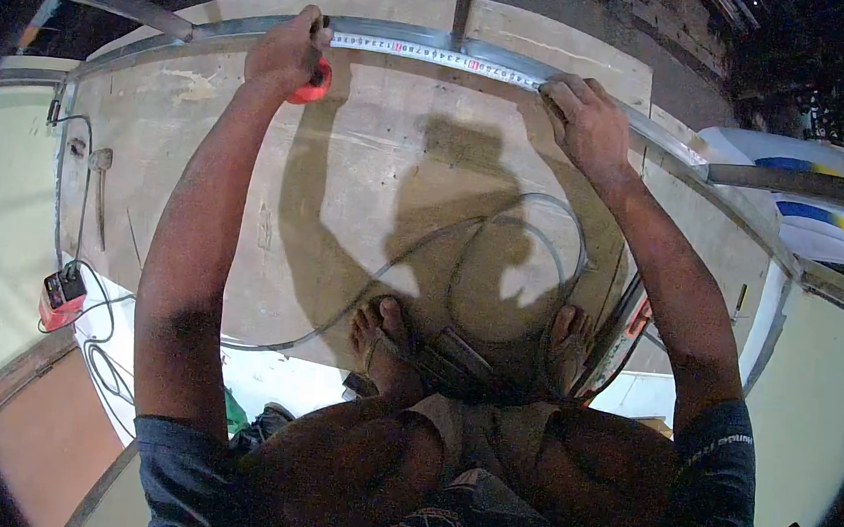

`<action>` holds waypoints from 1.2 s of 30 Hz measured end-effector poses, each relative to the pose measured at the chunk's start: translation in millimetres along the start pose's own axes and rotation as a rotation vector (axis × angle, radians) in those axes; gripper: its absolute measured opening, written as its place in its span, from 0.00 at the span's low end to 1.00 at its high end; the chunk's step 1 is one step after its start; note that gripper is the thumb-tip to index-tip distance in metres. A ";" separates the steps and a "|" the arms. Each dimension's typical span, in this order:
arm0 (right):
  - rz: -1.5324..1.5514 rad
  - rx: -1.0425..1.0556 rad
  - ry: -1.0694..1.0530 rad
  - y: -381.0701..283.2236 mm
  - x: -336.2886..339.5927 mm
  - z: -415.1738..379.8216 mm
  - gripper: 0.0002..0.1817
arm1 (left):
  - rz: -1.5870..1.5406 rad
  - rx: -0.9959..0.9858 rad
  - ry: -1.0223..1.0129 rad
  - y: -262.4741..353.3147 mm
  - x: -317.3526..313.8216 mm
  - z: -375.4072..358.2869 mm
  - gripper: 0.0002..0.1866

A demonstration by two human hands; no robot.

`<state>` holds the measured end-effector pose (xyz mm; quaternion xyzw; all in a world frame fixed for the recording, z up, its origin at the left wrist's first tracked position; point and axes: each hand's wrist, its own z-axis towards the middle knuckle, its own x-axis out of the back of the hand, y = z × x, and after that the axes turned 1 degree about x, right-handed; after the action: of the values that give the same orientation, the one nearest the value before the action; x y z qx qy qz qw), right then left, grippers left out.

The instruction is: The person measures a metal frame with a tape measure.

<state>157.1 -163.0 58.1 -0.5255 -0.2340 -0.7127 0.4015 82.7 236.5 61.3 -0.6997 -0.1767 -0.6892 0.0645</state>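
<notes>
A tape measure blade (425, 55) is stretched along a metal bar (377, 29) at the far side of the board. My left hand (288, 51) is closed around the tape measure's red case (312, 85) at the blade's left end. At the right end of the blade, my right hand (587, 122) pinches the tape against the bar with bent fingers. Another metal bar (464, 6) meets the long bar between my hands and runs away from me.
A wooden board (348, 187) lies under my feet, crossed by a looping grey cable (380, 280). To the left are a hammer (100, 180) and a red-and-black box (63, 294) with cables. A red level-like tool (638, 318) lies by my right foot. A white sack (802, 161) stands at right.
</notes>
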 end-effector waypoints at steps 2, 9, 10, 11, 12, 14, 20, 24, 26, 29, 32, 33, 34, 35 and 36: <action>0.007 0.006 0.012 1.3 -2.7 -0.7 0.09 | 0.053 -0.009 -0.019 1.4 2.3 1.9 0.16; -0.026 0.010 0.034 0.8 -3.5 -0.1 0.09 | 0.026 -0.034 -0.025 -5.2 -1.7 8.5 0.17; -0.026 0.012 0.034 1.8 -5.0 -0.4 0.09 | 0.019 -0.057 0.000 -6.3 -2.3 8.3 0.18; -0.023 0.012 0.039 3.1 -6.8 -1.0 0.09 | 0.011 -0.081 0.025 -7.1 -2.9 8.4 0.18; -0.021 0.011 0.044 3.6 -7.5 -1.1 0.09 | 0.011 -0.080 0.026 -6.0 -1.7 9.0 0.18; -0.036 0.016 0.049 4.5 -9.0 -1.6 0.10 | 0.007 -0.056 -0.019 -4.1 1.2 11.0 0.17; -0.056 0.012 0.023 2.8 -4.9 -1.9 0.11 | -0.076 -0.116 -0.036 -9.3 2.1 14.8 0.14; -0.015 0.016 0.068 2.7 -6.1 -0.2 0.11 | -0.106 -0.182 0.018 -15.7 -3.2 18.8 0.15; -0.017 -0.001 0.057 1.8 -4.5 1.7 0.10 | -0.115 -0.178 0.012 -16.1 -3.7 19.5 0.15; -0.015 -0.026 0.032 3.2 -5.8 1.8 0.10 | -0.118 -0.171 -0.011 -11.5 3.1 17.3 0.14; 0.006 -0.023 0.030 5.2 -6.2 2.8 0.09 | -0.127 -0.139 -0.034 -11.5 3.5 18.9 0.14; 0.022 -0.014 0.040 5.4 -6.2 3.0 0.09 | -0.127 -0.138 -0.035 -12.9 2.2 20.5 0.14; 0.022 -0.015 0.040 5.5 -6.4 3.0 0.09 | -0.100 -0.156 -0.028 -14.0 1.2 22.4 0.14; 0.024 -0.012 0.051 5.6 -6.7 3.1 0.09 | -0.073 -0.173 -0.021 -15.1 0.2 24.1 0.14; 0.025 -0.009 0.061 5.0 -6.1 3.8 0.09 | -0.073 -0.174 -0.021 -15.4 -0.1 25.1 0.14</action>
<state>164.1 -161.1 53.2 -0.5082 -0.2117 -0.7243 0.4151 101.2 259.2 57.8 -0.7029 -0.1423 -0.6965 -0.0235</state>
